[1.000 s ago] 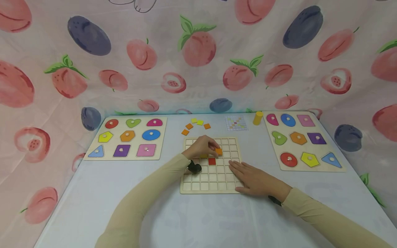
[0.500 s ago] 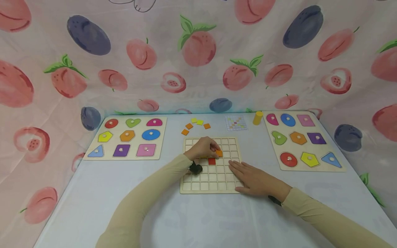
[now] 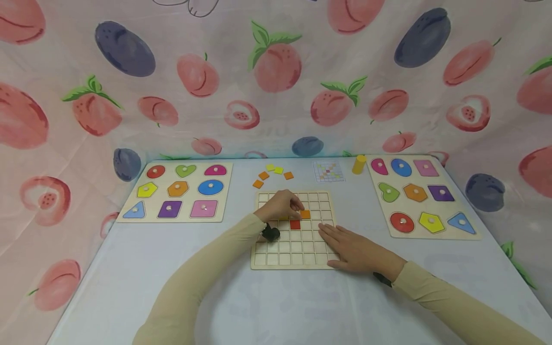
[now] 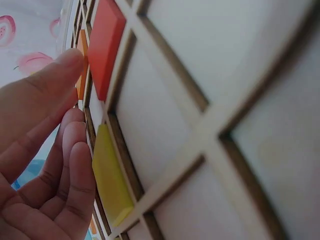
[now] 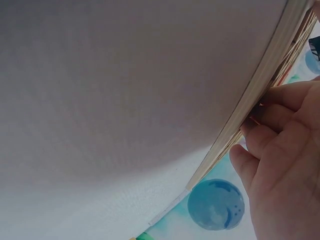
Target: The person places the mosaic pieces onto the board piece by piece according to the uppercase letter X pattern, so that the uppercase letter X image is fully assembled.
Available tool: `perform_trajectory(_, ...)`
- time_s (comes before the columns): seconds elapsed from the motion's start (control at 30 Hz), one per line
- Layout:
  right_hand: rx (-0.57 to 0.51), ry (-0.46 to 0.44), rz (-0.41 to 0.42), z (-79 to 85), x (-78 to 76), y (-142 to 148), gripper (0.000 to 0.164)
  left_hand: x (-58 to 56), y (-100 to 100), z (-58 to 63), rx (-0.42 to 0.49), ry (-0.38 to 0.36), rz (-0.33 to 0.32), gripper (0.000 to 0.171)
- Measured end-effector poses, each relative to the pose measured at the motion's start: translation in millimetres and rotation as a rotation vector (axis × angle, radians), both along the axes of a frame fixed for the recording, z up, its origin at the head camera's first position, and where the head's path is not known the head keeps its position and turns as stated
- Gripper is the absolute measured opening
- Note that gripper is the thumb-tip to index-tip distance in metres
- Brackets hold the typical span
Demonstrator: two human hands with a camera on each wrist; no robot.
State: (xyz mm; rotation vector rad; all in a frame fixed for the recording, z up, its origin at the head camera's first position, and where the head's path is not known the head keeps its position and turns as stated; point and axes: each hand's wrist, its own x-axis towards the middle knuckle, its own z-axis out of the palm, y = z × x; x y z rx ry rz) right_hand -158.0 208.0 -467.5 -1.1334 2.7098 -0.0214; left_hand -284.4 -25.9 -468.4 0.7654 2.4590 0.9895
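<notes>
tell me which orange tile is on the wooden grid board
The orange square tile diagonally up-right of the red tile in the head view; the other three visible lie off the wooden grid board, on the white tabletop.

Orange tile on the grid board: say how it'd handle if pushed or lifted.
The orange tile looks flat and square, so it probably won't roll. Raised ridges on the grid board would likely resist a sideways push. Its crisp, straight edges suggest it's stiff.
</notes>
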Motion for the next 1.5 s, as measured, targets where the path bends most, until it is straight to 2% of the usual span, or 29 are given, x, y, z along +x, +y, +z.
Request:
perform_trajectory(0.53,0.006,0.026,0.013,-2.8,-1.3,1,0.078,-3.9,-2,-1.4,0.025,-0.045,0.001,0.018)
perform_trajectory(0.7,-0.004,0.045,0.018,-3.7,-1.6,1,0.078,-6.1,-6,2.5,0.028,-0.052,-0.007,0.019)
perform_trajectory(1.0,0.009,0.022,0.002,-2.4,-1.1,1,0.079,-12.2,-20,11.1,0.084,-0.037,-0.027,0.022)
perform_trajectory(1.17,0.001,0.027,0.000,-2.7,-0.5,1,0.079,-14.6,-30,13.4,0.101,-0.024,-0.010,0.022)
perform_trajectory(1.37,-0.003,0.060,-0.004,-4.8,-0.8,2,0.081,-15.9,-43,18.0,0.134,-0.054,0.010,0.026)
perform_trajectory(1.5,0.016,0.089,-0.029,-6.3,-1.2,3,0.084,-17.9,-52,19.8,0.114,-0.022,0.039,0.027)
